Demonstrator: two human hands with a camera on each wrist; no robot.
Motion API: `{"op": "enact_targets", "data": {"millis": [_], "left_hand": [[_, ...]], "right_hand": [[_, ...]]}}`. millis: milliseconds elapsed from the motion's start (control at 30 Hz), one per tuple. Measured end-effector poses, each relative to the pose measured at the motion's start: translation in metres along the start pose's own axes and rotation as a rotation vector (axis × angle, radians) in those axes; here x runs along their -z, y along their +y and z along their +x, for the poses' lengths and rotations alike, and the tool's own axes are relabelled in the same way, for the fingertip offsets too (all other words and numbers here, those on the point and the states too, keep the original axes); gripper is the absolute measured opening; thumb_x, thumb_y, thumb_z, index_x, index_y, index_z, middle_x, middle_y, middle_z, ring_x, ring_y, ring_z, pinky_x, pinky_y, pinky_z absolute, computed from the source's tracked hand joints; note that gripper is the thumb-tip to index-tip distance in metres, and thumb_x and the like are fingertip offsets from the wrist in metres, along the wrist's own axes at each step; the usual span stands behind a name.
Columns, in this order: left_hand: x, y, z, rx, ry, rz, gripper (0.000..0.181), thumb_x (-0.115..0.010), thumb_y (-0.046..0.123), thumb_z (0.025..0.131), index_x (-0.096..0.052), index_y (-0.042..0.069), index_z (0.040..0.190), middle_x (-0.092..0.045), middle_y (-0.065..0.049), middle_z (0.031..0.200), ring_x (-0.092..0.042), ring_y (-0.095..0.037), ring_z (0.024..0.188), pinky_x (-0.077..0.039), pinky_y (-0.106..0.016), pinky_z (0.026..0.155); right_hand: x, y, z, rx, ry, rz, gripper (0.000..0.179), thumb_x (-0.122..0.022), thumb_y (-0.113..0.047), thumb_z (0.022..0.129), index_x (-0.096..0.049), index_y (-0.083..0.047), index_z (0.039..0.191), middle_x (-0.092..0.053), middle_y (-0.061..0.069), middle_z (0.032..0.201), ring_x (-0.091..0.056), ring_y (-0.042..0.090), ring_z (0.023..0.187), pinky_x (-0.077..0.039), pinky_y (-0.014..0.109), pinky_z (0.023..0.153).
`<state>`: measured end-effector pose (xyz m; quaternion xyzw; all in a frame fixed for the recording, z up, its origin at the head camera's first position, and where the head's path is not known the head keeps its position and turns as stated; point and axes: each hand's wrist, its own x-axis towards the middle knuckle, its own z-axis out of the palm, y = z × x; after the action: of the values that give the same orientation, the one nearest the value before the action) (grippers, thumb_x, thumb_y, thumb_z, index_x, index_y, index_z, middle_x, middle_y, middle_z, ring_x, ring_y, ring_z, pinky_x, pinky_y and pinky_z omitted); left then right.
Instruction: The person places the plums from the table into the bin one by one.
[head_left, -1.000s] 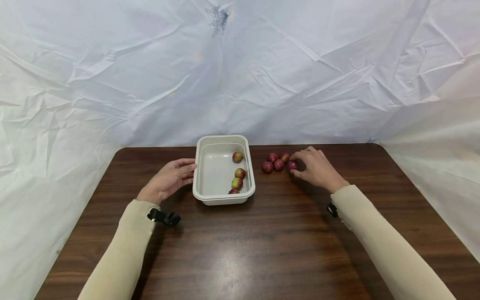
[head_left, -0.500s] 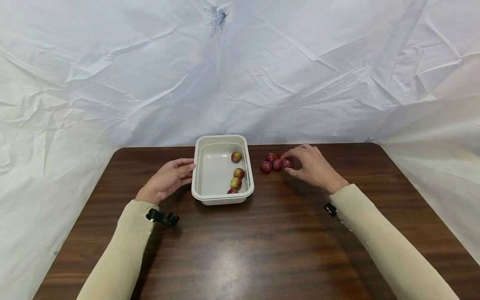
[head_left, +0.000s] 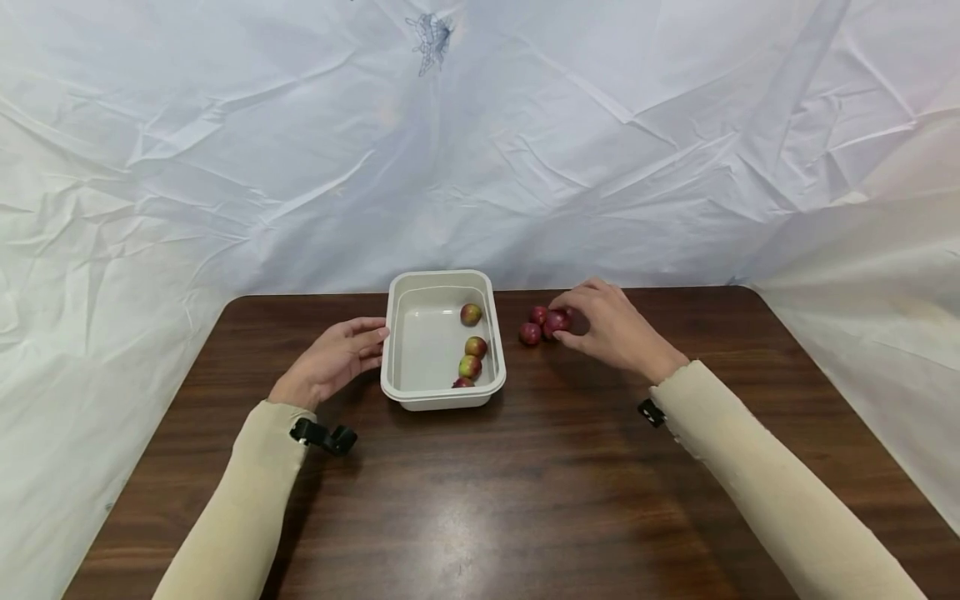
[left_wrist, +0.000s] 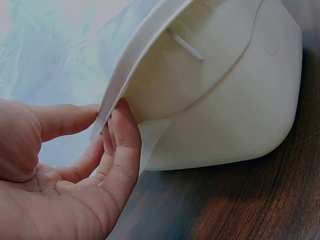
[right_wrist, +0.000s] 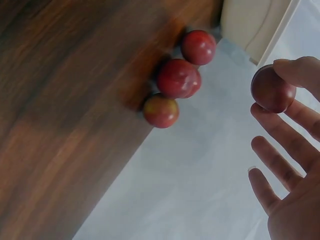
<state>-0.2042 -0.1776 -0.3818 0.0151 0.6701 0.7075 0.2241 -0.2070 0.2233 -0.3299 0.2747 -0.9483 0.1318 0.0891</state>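
Note:
My right hand (head_left: 613, 330) pinches a dark red plum (right_wrist: 273, 91) between thumb and fingertips, raised just over the table. Below and beside it lie several more plums (right_wrist: 198, 47), bunched near the table's back edge and partly covered by the hand in the head view. On the other side, my left hand (head_left: 333, 358) grips the rim of a cream plastic tub (head_left: 445, 398), thumb above and fingers beneath the lip, as the left wrist view (left_wrist: 120, 145) shows. Inside the tub, several red-and-yellow plums (head_left: 476, 347) rest along its right side.
A dark brown wooden table (head_left: 465, 500) carries everything. White wrinkled sheeting (head_left: 525, 150) hangs right behind its back edge and along both sides. Black wrist mounts (head_left: 324, 435) sit at the cuffs of the cream sleeves.
My right hand has taken hold of the rightmost plum, lifted it and moved left over the others. The left hand stays at the tub's rim. The view has shifted slightly.

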Motion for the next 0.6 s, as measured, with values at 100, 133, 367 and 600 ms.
{"op": "enact_targets", "data": {"millis": [100,133,367,600], "left_hand": [[0.000,0.000,0.001,0.007,0.000,0.000,0.053,-0.054,0.022,0.099,-0.034,0.001,0.144,-0.046,-0.017,0.139,-0.057,-0.023,0.118,-0.054,-0.026,0.090],[0.000,0.000,0.001,0.008,0.000,0.000,0.053,-0.054,0.022,0.099,-0.034,0.001,0.144,-0.045,-0.017,0.139,-0.057,-0.023,0.118,-0.054,-0.027,0.091],[0.000,0.000,0.001,0.004,-0.007,0.006,0.053,-0.054,0.022,0.100,-0.033,0.001,0.144,-0.045,-0.017,0.139,-0.057,-0.023,0.120,-0.054,-0.027,0.092],[0.000,-0.001,0.001,-0.001,-0.012,0.002,0.051,-0.053,0.021,0.100,-0.034,0.001,0.143,-0.047,-0.017,0.138,-0.057,-0.023,0.118,-0.053,-0.028,0.092]], "right_hand": [[0.002,-0.005,0.004,0.018,-0.001,0.000,0.034,-0.076,-0.029,0.082,-0.068,-0.018,0.113,-0.067,-0.003,0.109,-0.049,0.021,0.115,-0.037,0.050,0.098],[0.002,-0.006,0.006,0.024,0.000,0.000,0.034,-0.076,-0.029,0.081,-0.068,-0.018,0.112,-0.067,-0.003,0.109,-0.049,0.021,0.115,-0.037,0.050,0.098],[0.006,-0.016,0.016,0.046,-0.012,-0.009,0.032,-0.073,-0.030,0.084,-0.067,-0.020,0.114,-0.066,-0.004,0.112,-0.048,0.021,0.115,-0.038,0.049,0.099],[0.007,-0.026,0.029,0.073,-0.011,-0.009,0.034,-0.073,-0.031,0.085,-0.066,-0.020,0.116,-0.066,-0.004,0.114,-0.047,0.019,0.114,-0.038,0.046,0.097]]}}
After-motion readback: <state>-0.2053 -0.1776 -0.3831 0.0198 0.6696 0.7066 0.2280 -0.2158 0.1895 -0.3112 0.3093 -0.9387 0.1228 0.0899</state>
